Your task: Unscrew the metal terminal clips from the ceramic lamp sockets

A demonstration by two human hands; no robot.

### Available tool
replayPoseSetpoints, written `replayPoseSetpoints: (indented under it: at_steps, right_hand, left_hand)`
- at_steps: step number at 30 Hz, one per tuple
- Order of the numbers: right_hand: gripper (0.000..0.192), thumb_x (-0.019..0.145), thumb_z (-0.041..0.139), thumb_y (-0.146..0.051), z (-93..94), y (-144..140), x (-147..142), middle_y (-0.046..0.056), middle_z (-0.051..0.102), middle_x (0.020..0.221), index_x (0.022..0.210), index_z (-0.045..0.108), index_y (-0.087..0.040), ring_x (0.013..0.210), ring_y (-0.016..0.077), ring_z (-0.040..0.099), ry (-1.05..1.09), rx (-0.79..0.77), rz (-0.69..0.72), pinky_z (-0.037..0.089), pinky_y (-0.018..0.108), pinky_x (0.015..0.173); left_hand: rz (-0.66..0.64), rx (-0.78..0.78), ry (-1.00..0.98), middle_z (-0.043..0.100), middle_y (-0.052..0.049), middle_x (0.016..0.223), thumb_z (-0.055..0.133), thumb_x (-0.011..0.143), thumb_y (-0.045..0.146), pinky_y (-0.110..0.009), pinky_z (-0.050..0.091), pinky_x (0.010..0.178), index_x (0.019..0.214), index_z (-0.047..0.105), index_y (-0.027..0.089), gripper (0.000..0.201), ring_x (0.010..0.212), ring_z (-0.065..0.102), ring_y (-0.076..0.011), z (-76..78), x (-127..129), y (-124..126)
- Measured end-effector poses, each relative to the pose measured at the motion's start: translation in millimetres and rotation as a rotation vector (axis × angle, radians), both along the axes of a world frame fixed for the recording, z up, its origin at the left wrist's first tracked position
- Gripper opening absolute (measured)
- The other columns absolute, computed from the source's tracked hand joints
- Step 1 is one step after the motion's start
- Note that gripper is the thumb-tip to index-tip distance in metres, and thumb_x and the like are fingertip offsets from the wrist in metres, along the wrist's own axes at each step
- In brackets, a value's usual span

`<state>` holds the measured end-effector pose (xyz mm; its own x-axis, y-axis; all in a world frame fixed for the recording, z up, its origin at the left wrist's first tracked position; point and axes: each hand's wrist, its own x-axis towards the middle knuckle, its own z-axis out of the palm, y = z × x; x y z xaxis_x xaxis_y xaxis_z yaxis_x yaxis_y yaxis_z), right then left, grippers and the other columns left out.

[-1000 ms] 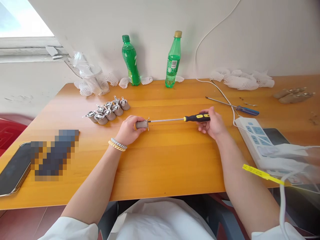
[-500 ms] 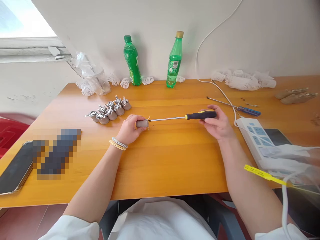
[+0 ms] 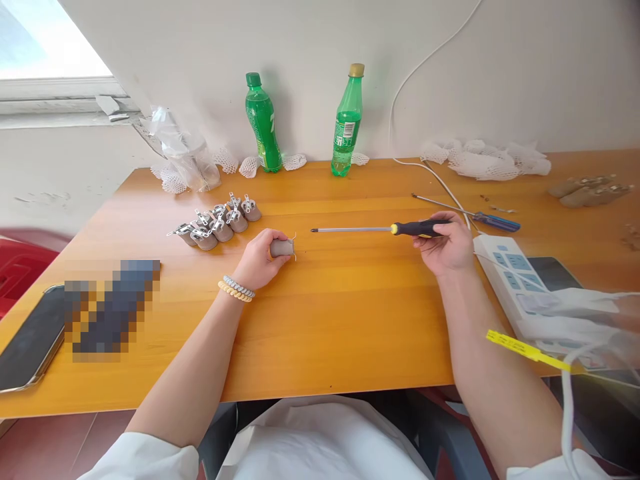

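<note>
A: In the head view, what do the hands hold?

B: The left hand (image 3: 260, 257), just left of the frame's centre, has its fingers curled tight around a small grey cylindrical part with thin metal tabs (image 3: 283, 248), pressing it on the orange wooden table (image 3: 350, 320). Only the part's right end shows past the fingers.

A: And the right one?

B: The right hand (image 3: 447, 245), right of centre, is closed around the black-and-yellow handle of a long screwdriver with a steel shaft (image 3: 380, 229). The shaft lies level, pointing left, and its tip stands apart from the grey part, with bare table between them.

A: What lies around them?

B: Up and left of the left hand sits a cluster of similar grey parts with metal clips (image 3: 217, 224). Just beyond the right hand lies a blue-handled screwdriver (image 3: 470, 213), and to its right a white power strip (image 3: 515, 280) with a white cable (image 3: 440, 179) running up to the wall.

A: Further back?

B: Two green plastic bottles (image 3: 263, 123) stand against the wall in the upper middle, with white foam netting (image 3: 483, 157) at the upper right and a crumpled clear plastic bag (image 3: 183, 150) at the upper left. A dark phone (image 3: 27, 347) lies at the lower left edge beside a blurred-out patch.
</note>
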<state>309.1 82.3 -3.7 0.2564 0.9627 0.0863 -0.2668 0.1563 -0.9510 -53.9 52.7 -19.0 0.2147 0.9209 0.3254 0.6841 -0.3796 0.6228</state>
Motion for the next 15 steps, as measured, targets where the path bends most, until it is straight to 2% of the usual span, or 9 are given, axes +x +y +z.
replayPoseSetpoints:
  at_steps: [5, 11, 15]
  right_hand:
    - [0.017, 0.058, 0.06, -0.017, 0.7, 0, -6, -0.002, 0.055, 0.058, 0.072, 0.052, -0.022, 0.045, 0.0151, 0.058, -0.029, -0.049, -0.003, 0.046, 0.026, 0.035]
    - [0.021, 0.053, 0.061, -0.016, -6.7, 0, -26, -0.003, 0.053, 0.058, 0.071, 0.051, -0.022, 0.044, 0.0145, 0.058, 0.014, -0.141, 0.035, 0.046, 0.027, 0.034]
    - [0.019, 0.052, 0.058, -0.018, -17.1, 3, -33, -0.003, 0.053, 0.055, 0.07, 0.05, -0.022, 0.043, 0.0158, 0.057, 0.067, -0.167, 0.047, 0.043, 0.026, 0.033]
  left_hand:
    - [-0.077, -0.004, 0.035, 0.06, -0.009, 0.106, 0.061, 0.079, 0.031, -0.04, 0.049, 0.088, 0.116, 0.052, 0.019, 0.04, 0.099, 0.059, -0.0228, -1.6, 4, -2]
    - [-0.106, -0.055, 0.114, 0.058, -0.013, 0.112, 0.052, 0.083, 0.026, -0.041, 0.048, 0.09, 0.116, 0.049, 0.017, 0.035, 0.104, 0.058, -0.0239, -5.6, 7, -2]
    - [-0.051, -0.102, 0.124, 0.063, -0.01, 0.1, 0.054, 0.079, 0.026, -0.04, 0.051, 0.082, 0.115, 0.044, 0.017, 0.038, 0.09, 0.062, -0.0228, -3.2, 9, -4]
